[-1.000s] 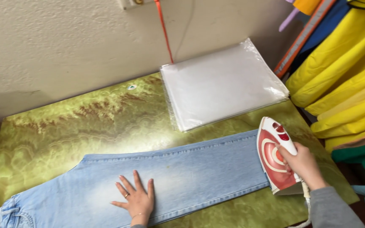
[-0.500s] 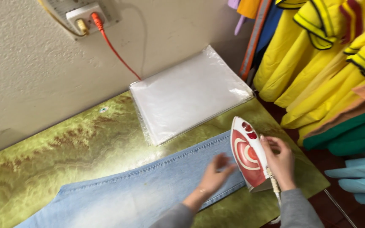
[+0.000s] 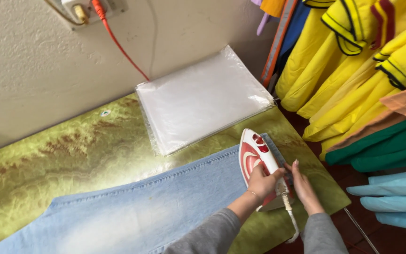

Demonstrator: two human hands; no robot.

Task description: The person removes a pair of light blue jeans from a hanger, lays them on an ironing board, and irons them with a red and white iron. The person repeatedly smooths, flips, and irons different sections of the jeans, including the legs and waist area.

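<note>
Both hands on the iron, at about 4 o'clock in the frame. The red-and-white iron is tipped up on its heel at the hem end of the jeans, nose toward 11 o'clock.

Left hand: fingers wrapped around the rear of the iron's handle, clamped on it. Bracelet on the wrist, grey sleeve below.

Right hand: just beside the iron's heel at its 3 o'clock side, fingers extended and together, tips touching the iron's back edge near the cord exit. Not a full grip; it looks like a flat hand bracing it.

The iron's white cord drops from the heel toward 6 o'clock, off the table edge.

The light-blue jeans lie flat, running from 8 o'clock up to the iron, with a faded patch mid-leg.

The table has a glossy green-and-brown marbled cover. A stack of clear plastic bags lies at 12 o'clock from the iron, against the wall, well apart from the jeans' upper edge.

A wall socket sits at 11 o'clock at the top of the frame; a red cable runs from it down behind the bag stack.

Hanging garments fill 1 to 4 o'clock: yellow garments with dark trim, green ones below, light blue ones lowest.
</note>
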